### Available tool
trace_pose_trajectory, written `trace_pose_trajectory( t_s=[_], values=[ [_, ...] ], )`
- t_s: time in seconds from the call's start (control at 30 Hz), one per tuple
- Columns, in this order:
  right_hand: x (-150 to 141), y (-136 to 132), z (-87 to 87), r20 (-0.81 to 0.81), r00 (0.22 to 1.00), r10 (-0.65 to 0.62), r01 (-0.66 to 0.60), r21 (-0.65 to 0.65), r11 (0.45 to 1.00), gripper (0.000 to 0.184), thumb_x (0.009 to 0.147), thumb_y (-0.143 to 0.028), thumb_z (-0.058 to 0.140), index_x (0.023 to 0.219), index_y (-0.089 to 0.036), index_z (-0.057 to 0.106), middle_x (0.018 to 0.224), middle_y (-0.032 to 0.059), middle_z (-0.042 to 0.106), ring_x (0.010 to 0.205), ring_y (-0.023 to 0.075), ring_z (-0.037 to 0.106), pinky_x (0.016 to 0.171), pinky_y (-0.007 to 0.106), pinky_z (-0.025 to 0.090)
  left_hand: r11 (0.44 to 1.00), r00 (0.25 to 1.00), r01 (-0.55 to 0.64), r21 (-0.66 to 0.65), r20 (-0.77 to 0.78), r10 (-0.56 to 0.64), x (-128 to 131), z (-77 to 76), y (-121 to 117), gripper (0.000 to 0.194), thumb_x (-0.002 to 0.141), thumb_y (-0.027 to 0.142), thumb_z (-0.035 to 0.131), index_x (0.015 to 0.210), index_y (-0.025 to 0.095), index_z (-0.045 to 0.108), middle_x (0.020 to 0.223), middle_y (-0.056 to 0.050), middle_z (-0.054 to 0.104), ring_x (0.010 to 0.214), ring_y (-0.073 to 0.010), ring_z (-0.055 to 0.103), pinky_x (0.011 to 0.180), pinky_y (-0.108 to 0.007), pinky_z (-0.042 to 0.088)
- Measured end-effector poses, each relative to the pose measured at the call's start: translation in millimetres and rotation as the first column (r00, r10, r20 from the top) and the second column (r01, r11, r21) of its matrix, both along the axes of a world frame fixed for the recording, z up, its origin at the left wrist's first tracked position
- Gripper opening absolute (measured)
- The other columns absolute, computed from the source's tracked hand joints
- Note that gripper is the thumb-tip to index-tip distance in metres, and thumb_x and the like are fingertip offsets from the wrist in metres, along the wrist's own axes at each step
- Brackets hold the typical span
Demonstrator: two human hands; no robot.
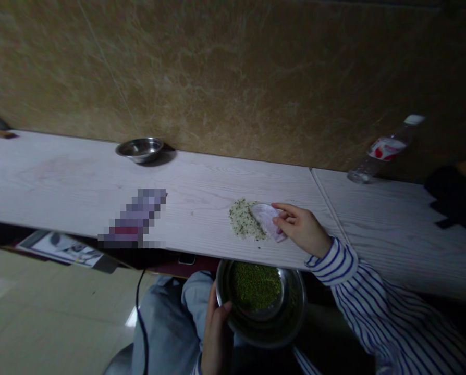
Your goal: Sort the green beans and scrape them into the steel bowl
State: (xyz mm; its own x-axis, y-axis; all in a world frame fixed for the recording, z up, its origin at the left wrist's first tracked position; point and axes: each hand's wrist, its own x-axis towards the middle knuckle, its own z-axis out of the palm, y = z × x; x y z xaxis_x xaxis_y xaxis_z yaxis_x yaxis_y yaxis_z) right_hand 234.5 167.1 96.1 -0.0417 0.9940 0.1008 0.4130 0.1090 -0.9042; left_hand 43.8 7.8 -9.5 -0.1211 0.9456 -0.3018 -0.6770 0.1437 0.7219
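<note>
My left hand (216, 325) grips the left rim of a steel bowl (293, 312), thumb over the edge. The bowl is held over my lap, just below the table's front edge, and green mung beans (256, 285) cover its bottom. Between the fingers and thumb of my right hand (301, 226) is a thin, pale, half-round scraper (267, 216), low over the table. Its curved side meets the right part of a loose pile of whitish grains mixed with dark green ones (243, 221). A few grains lie scattered around the pile.
A small steel bowl (141, 151) stands near the wall on the left. Left of the pile lies a blurred-out flat object (135, 219). An upright plastic bottle (387, 148) and a dark item (457, 192) are at right. A black cable (141, 317) hangs beside my legs.
</note>
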Motion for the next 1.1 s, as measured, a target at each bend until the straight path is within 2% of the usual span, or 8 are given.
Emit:
trace_pose_trajectory(
  t_s=[0.17, 0.4, 0.67, 0.87, 1.1],
  values=[
    [13.4, 24.1, 3.3, 0.087, 0.996, -0.018, 0.012, 0.064, 0.998, 0.040, 0.078, -0.018, 0.063, 0.117, -0.013, 0.072, 0.074, 0.0023, 0.068, 0.055, 0.0123, 0.064, 0.049, 0.024, 0.049, 1.000, 1.000, -0.003, -0.015, 0.002, 0.003, -0.2, -2.0, 1.0, 0.058, 0.081, 0.034, 0.065, 0.138, 0.028, 0.061, 0.135, -0.006, 0.067, 0.138, -0.0346, 0.046, 0.115, -0.048, 0.035],
    [4.7, 50.7, 0.2, 0.178, 0.980, 0.090, -0.105, 0.076, 0.992, 0.036, 0.084, -0.013, 0.059, 0.117, -0.019, 0.074, 0.086, 0.0060, 0.077, 0.062, 0.0126, 0.065, 0.060, 0.026, 0.056, 1.000, 0.998, -0.008, 0.006, -0.062, 0.009, -2.4, -1.2, -0.5, 0.058, 0.082, 0.033, 0.062, 0.139, 0.028, 0.060, 0.134, -0.007, 0.067, 0.135, -0.0348, 0.050, 0.115, -0.048, 0.035],
    [2.5, 40.6, 0.5, 0.256, 0.953, 0.161, -0.176, 0.036, 0.984, 0.033, 0.087, -0.019, 0.059, 0.116, -0.020, 0.075, 0.081, 0.0035, 0.077, 0.068, 0.0155, 0.065, 0.068, 0.031, 0.056, 1.000, 0.998, -0.003, 0.005, -0.070, 0.003, -2.9, -2.7, -1.5, 0.054, 0.084, 0.034, 0.061, 0.138, 0.029, 0.061, 0.139, -0.004, 0.064, 0.139, -0.0347, 0.045, 0.116, -0.047, 0.033],
    [4.6, 32.0, 5.2, 0.245, 0.947, 0.210, -0.224, 0.034, 0.974, 0.032, 0.087, -0.017, 0.059, 0.113, -0.021, 0.076, 0.090, 0.0049, 0.079, 0.072, 0.0158, 0.067, 0.073, 0.034, 0.057, 1.000, 0.996, -0.004, -0.007, -0.088, 0.004, -3.5, -3.2, -1.8, 0.054, 0.084, 0.034, 0.061, 0.138, 0.028, 0.061, 0.138, -0.006, 0.064, 0.140, -0.0345, 0.044, 0.118, -0.047, 0.030],
    [6.4, 16.4, 11.5, 0.194, 0.941, 0.279, -0.290, 0.033, 0.956, 0.032, 0.085, -0.014, 0.058, 0.109, -0.023, 0.077, 0.101, 0.0055, 0.079, 0.086, 0.0162, 0.072, 0.084, 0.037, 0.059, 1.000, 0.998, 0.007, -0.024, -0.064, -0.009, -2.5, -1.1, -1.9, 0.055, 0.083, 0.037, 0.062, 0.138, 0.029, 0.060, 0.134, -0.006, 0.066, 0.137, -0.0354, 0.046, 0.115, -0.050, 0.034]
  ],
)
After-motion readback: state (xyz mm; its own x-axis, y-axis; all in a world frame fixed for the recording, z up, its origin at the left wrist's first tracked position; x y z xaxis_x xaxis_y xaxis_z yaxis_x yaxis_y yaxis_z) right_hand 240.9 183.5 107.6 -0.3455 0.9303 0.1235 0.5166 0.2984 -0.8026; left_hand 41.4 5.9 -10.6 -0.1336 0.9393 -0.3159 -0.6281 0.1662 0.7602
